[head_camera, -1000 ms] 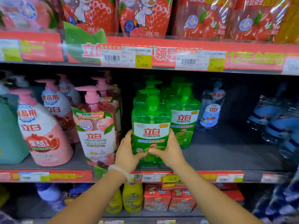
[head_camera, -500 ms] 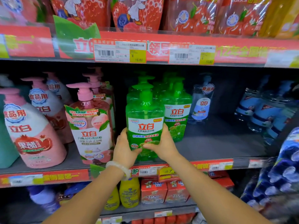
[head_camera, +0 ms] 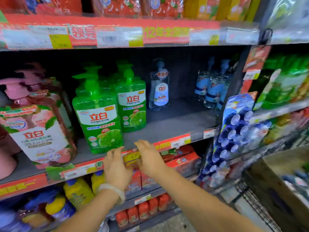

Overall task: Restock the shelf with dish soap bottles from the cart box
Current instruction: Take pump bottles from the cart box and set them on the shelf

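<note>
Bottle: green plastic pump dish soap bottle upright at grey shelf front edge.
L hand: fingers relaxed, empty, near bottle base.
R hand: same.

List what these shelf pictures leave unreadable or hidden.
- Price tags on the upper shelf strip, head view: motion blur makes the figures unreadable.
- Green bottles behind the front green bottle, head view: it hides them, so their number is unclear.
- Cart box, head view: cut off by the right edge and blurred, contents unclear.
</note>
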